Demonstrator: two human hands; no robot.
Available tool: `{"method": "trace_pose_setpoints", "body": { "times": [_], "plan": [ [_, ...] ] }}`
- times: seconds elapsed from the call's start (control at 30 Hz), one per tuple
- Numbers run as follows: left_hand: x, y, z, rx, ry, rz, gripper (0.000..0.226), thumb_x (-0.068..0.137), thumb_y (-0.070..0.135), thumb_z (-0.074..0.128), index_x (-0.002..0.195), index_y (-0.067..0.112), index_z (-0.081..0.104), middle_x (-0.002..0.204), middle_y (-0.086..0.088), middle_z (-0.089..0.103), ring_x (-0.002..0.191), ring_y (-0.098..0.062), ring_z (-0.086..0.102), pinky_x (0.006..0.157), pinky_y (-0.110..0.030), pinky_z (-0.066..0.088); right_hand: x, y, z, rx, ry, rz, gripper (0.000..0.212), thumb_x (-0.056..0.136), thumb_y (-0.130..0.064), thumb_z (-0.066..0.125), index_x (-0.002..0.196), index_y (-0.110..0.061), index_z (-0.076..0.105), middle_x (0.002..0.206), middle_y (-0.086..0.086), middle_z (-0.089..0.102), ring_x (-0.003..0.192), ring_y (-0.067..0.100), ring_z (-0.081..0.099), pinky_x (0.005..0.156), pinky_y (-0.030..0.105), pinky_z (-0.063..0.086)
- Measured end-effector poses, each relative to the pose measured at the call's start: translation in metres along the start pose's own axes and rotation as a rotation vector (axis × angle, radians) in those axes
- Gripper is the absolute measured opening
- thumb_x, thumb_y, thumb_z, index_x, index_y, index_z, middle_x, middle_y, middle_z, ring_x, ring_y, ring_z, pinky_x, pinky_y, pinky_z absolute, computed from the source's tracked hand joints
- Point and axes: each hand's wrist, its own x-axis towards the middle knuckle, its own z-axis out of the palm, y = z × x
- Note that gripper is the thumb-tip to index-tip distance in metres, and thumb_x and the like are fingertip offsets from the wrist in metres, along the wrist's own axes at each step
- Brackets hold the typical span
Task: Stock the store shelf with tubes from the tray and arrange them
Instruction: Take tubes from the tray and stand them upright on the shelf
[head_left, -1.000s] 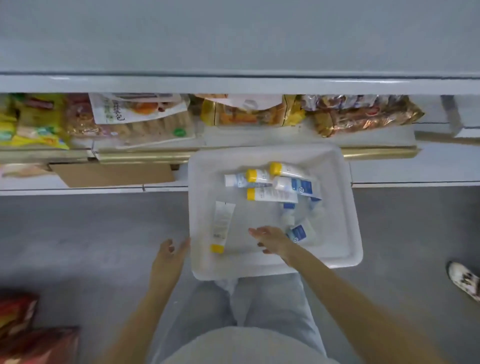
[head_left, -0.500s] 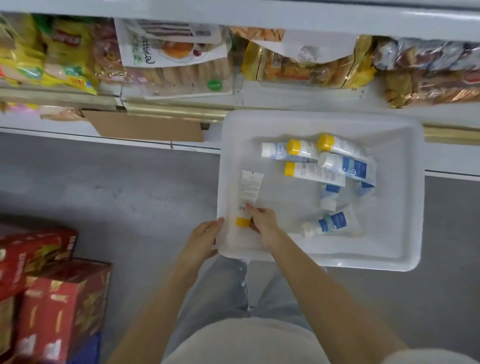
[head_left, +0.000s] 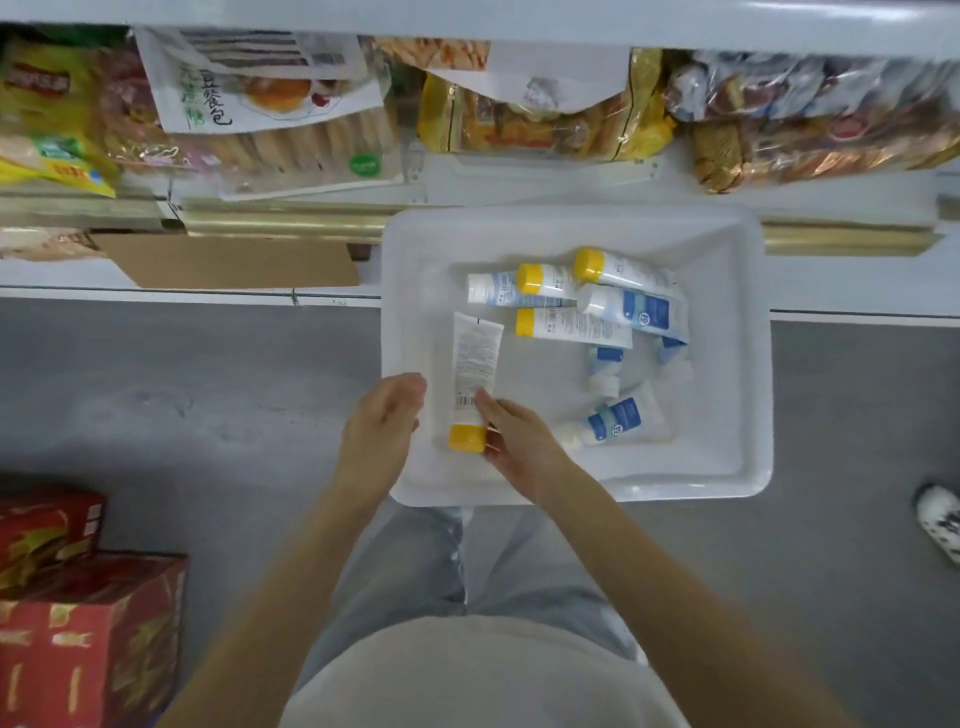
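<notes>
Reaching into the white tray (head_left: 727, 467), the right hand (head_left: 519, 441) has its fingers (head_left: 491, 405) laid against the lower end of a white tube with a yellow cap (head_left: 474, 374), which lies along the tray's left wall with the cap toward the near edge. The grip looks only partly closed on the tube near the barcode; whether the thumb has got underneath I cannot tell. The left hand (head_left: 382, 431) sits curled at the tray's near-left rim, its grip narrow and holding nothing that shows, apparently steadying the tray.

The main risk, as I judge it, is a weak pinch. The tube is smooth and soft, and it is taken close to the cap rather than at the middle, so the long flat end may sag or swing on the way up and slip out back into the tray or onto the grey floor (head_left: 208, 389).

A second risk is the tray itself. It appears to rest on the person's lap and the low shelf ledge (head_left: 857, 291), so a pull on the near-left corner could tip it and send the other tubes (head_left: 571, 325), heaped toward the far right, sliding.

The shelf (head_left: 545, 176) beyond is crowded with snack packets (head_left: 280, 140); little bare space shows there, so a tube set down in haste could topple or be pushed off the front edge.
</notes>
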Motion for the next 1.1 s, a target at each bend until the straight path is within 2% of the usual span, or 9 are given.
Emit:
{"method": "trace_pose_setpoints", "body": {
  "times": [0.17,0.3,0.37,0.47,0.57,0.67,0.8,0.9,1.1],
  "plan": [
    [-0.005,0.020,0.033,-0.166,-0.343,-0.133,0.028,0.097,0.033,0.048,0.114,0.015,0.062,0.107,0.001,0.069,0.099,-0.014,0.066,0.090,-0.028,0.050,-0.048,-0.004,-0.026,-0.172,-0.083,-0.094,0.028,0.097,-0.027,0.053,0.114,-0.006,0.060,0.111,0.010,0.069,0.103,0.021,0.065,0.091,0.032,0.053],
    [-0.012,0.017,0.053,-0.236,-0.220,-0.123,0.010,0.093,0.022,0.057,0.098,0.020,0.066,0.104,-0.003,0.071,0.092,-0.018,0.068,0.082,-0.030,0.054,-0.060,0.001,-0.033,-0.283,-0.050,-0.147,0.025,0.096,-0.026,0.056,0.113,-0.009,0.063,0.110,0.008,0.069,0.102,0.020,0.066,0.089,0.029,0.053],
    [-0.016,0.013,0.059,-0.333,-0.188,-0.165,0.015,0.094,0.023,0.056,0.105,0.018,0.065,0.103,-0.001,0.071,0.091,-0.016,0.068,0.080,-0.029,0.055,-0.060,-0.002,-0.043,-0.325,-0.011,-0.186,0.020,0.095,-0.023,0.057,0.111,-0.013,0.065,0.107,0.004,0.071,0.099,0.018,0.066,0.086,0.027,0.053],
    [-0.016,0.007,0.056,-0.461,-0.162,-0.242,0.023,0.095,0.023,0.054,0.115,0.013,0.062,0.102,0.000,0.071,0.088,-0.013,0.068,0.072,-0.025,0.054,-0.054,-0.017,-0.074,-0.296,0.155,-0.249,0.011,0.095,-0.014,0.057,0.102,-0.017,0.065,0.099,0.005,0.068,0.093,0.018,0.065,0.083,0.024,0.053],
    [-0.012,-0.001,0.045,-0.505,-0.134,-0.289,0.025,0.097,0.026,0.051,0.117,0.013,0.060,0.102,-0.003,0.068,0.093,-0.018,0.066,0.078,-0.033,0.054,-0.037,-0.035,-0.121,-0.360,0.382,-0.307,0.007,0.092,-0.011,0.061,0.098,-0.013,0.064,0.098,0.010,0.067,0.084,0.015,0.061,0.083,0.027,0.051],
    [-0.008,-0.009,0.031,-0.534,-0.087,-0.291,0.023,0.099,0.030,0.045,0.112,0.017,0.060,0.102,-0.007,0.072,0.092,-0.020,0.069,0.081,-0.036,0.055,-0.009,-0.042,-0.164,-0.633,0.549,-0.207,0.035,0.088,-0.025,0.067,0.119,-0.009,0.060,0.119,0.011,0.063,0.102,0.020,0.059,0.095,0.034,0.046],
    [-0.005,-0.017,0.009,-0.620,0.017,-0.269,0.026,0.101,0.032,0.041,0.114,0.016,0.057,0.089,-0.003,0.075,0.084,-0.017,0.070,0.074,-0.033,0.057,0.017,-0.040,-0.183,-0.897,0.589,-0.111,0.071,0.084,-0.033,0.072,0.139,-0.005,0.039,0.137,0.015,0.045,0.124,0.029,0.048,0.101,0.037,0.039],
    [-0.002,-0.025,-0.008,-0.693,0.080,-0.250,0.023,0.099,0.031,0.044,0.111,0.017,0.058,0.081,0.001,0.075,0.072,-0.011,0.071,0.061,-0.027,0.059,0.029,-0.037,-0.181,-1.042,0.635,-0.111,0.078,0.079,-0.036,0.076,0.138,-0.005,0.036,0.135,0.017,0.041,0.124,0.034,0.045,0.102,0.040,0.038],
    [-0.002,-0.039,-0.031,-0.695,0.129,-0.203,0.012,0.097,0.020,0.050,0.101,0.024,0.060,0.083,0.003,0.073,0.070,-0.009,0.069,0.061,-0.026,0.059,0.038,-0.026,-0.161,-1.071,0.625,0.002,0.082,0.072,-0.049,0.078,0.125,-0.002,0.037,0.125,0.015,0.047,0.120,0.032,0.044,0.101,0.039,0.036]
  ]
}}
